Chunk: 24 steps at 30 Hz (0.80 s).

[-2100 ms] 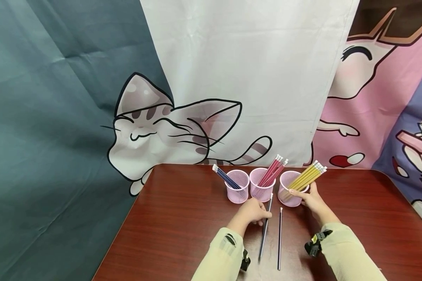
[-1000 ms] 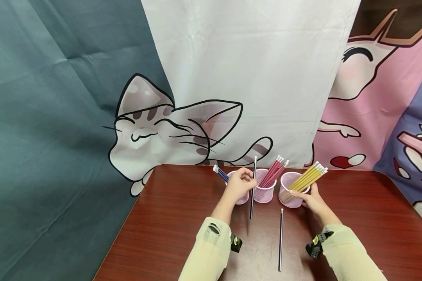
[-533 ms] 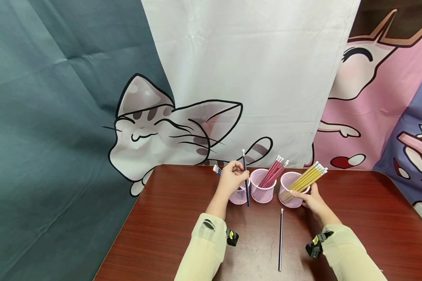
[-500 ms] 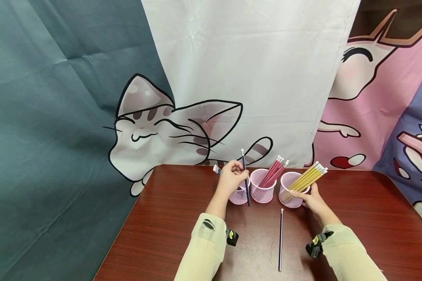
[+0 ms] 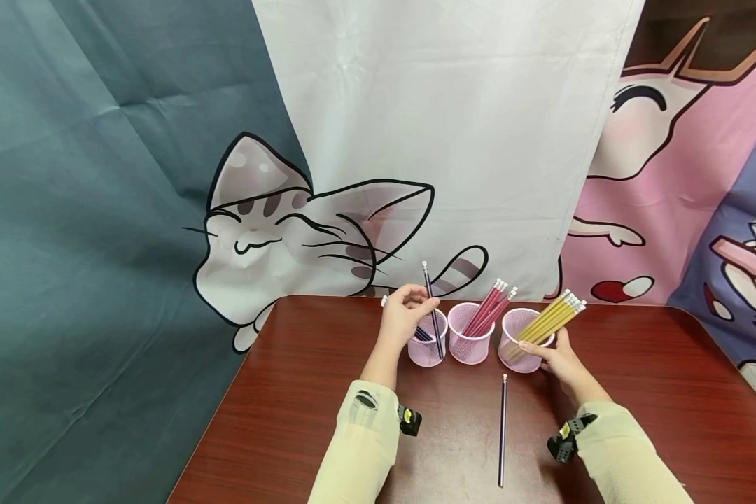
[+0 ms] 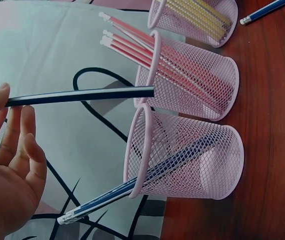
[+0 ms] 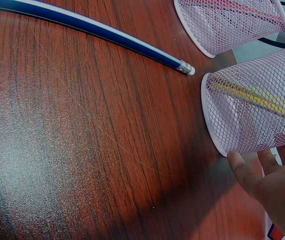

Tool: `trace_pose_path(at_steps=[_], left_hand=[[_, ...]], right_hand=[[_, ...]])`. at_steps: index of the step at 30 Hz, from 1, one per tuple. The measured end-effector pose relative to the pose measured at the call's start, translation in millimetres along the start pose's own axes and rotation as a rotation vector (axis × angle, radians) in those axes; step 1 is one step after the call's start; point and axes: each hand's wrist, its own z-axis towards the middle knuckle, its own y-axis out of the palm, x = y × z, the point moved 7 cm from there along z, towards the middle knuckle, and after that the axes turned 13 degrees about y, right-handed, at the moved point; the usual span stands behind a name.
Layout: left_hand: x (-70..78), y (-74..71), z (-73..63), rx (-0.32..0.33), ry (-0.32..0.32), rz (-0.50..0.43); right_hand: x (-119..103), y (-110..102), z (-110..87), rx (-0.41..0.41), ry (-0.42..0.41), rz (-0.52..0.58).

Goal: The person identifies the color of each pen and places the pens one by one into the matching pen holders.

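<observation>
My left hand (image 5: pixel 403 318) pinches a dark blue pencil (image 6: pixel 82 96) between thumb and fingers, eraser end up. Its lower end hangs beside the rim of the left pink mesh pencil cup (image 6: pixel 202 170), outside the cup in the left wrist view. Several blue pencils (image 6: pixel 102 197) lean inside that cup. My right hand (image 5: pixel 561 358) holds the right pink mesh pencil cup (image 5: pixel 518 362) by its side, thumb in front. Yellow pencils (image 5: pixel 548 318) lean in it. Another blue pencil (image 5: pixel 502 430) lies on the table in front of the cups.
Between the two outer cups stands the middle mesh cup (image 5: pixel 469 352) with several red pencils (image 5: pixel 488 311). All three are close together near the back edge of the brown wooden table (image 5: pixel 290 420). A printed cloth (image 5: pixel 453 126) hangs directly behind.
My left hand has lifted one blue pencil off the table, turned it upright and carried it left and back to the left cup. My right hand keeps its place on the right cup.
</observation>
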Motion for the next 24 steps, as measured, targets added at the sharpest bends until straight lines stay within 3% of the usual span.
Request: trace_pose_path(at_steps=[2, 4, 7, 15, 24], left_hand=[[5.5, -3.7, 0.0, 0.033, 0.013, 0.001], [4.9, -7.6, 0.6, 0.076, 0.021, -0.015], [4.2, -14.3, 1.4, 0.147, 0.033, -0.032], [2.1, -29.6, 1.6, 0.281, 0.086, -0.058], [-2.1, -37.9, -2.4, 0.355, 0.089, -0.061]], right_hand=[[-4, 1, -4.2, 0.003, -0.001, -0.013], [-24, 7, -24.5, -0.016, 0.026, -0.001], [-39, 13, -40.1, -0.018, 0.031, -0.020], [-34, 10, -33.8, -0.026, 0.000, -0.005], [-42, 13, -43.5, -0.013, 0.033, -0.040]])
